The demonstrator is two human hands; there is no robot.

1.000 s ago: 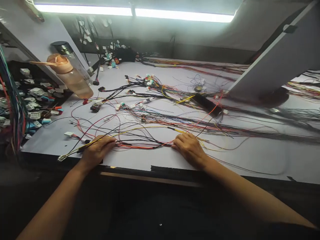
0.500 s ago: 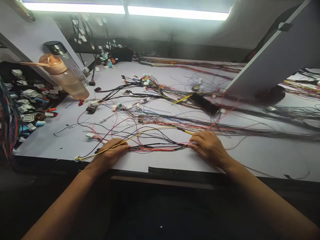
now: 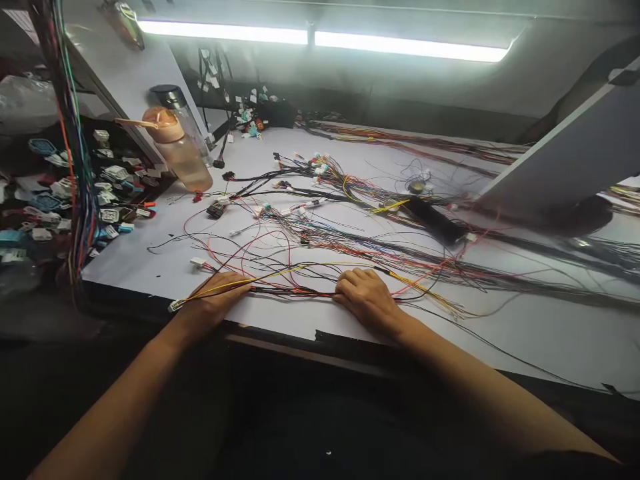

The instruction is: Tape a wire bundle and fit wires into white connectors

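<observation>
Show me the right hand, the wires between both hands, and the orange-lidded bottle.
Right hand (image 3: 365, 295), head view: back of the hand.
Wires (image 3: 305, 291), head view: middle of the stretch.
Orange-lidded bottle (image 3: 187, 164), head view: its see-through body.

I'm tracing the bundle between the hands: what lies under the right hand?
Red and black wires run up to the right hand, and wires show on its other side. Whatever lies beneath it is covered.

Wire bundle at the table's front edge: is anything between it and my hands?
Nothing visible: the left hand and right hand both hold the wire bundle. Yellow wires just cross over the left hand.
</observation>
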